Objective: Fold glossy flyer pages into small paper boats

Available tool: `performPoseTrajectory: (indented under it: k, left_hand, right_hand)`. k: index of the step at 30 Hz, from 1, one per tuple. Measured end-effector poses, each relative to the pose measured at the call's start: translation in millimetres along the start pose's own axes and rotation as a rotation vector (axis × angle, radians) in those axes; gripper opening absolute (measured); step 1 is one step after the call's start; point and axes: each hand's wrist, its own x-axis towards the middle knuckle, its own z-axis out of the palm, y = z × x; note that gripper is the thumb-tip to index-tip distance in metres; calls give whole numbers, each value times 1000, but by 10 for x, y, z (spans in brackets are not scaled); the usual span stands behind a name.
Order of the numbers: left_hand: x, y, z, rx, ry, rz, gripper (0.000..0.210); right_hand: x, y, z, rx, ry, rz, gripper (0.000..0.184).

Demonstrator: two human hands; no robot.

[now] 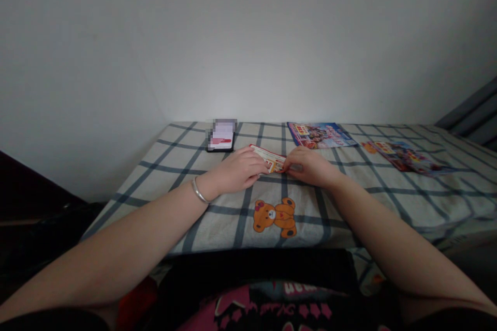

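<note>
A small printed paper, white with red and yellow parts, lies flat or nearly flat on the checked cloth. My left hand, with a silver bangle at the wrist, rests over its left end, fingers close together on the paper. At the right end, my right hand pinches the paper's edge between thumb and fingers. Parts of the paper are hidden under both hands. Just beyond my left hand lies a phone with a lit screen, partly blurred out.
Two colourful printed leaflets lie to the right: one leaflet near the wall, another leaflet farther right. A white wall closes off the back of the table. A bear print marks the cloth near the front edge.
</note>
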Motion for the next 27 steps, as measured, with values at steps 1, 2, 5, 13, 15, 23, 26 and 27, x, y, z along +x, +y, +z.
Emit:
performPoseTrajectory:
  k: [1, 2, 5, 13, 15, 23, 26, 27]
  left_hand:
    - [-3, 4, 1, -25, -16, 2, 26]
    - [-5, 4, 5, -55, -32, 7, 27]
    - [-9, -12, 21, -124, -72, 28, 32]
    - [13, 17, 18, -82, -101, 21, 34]
    - [26, 36, 17, -86, -117, 9, 35]
    - [88, 68, 37, -168, -105, -39, 36]
    - [102, 78, 36, -168, -94, -44, 37]
    - [105, 83, 35, -161, -93, -45, 37]
  right_hand:
    - [0, -4, 2, 14, -8, -1, 12]
    - [-1, -4, 6, 29, -16, -5, 11]
    - [1, 5, 22, 51, -30, -14, 11]
    - [35, -9, 68, 34, -58, 2, 7]
    - [46, -18, 85, 14, -53, 21, 8]
    - [81, -80, 135, -122, -32, 140, 5]
    - [90, -92, 143, -126, -25, 165, 4]
    - [93, -90, 145, -120, -25, 169, 4]
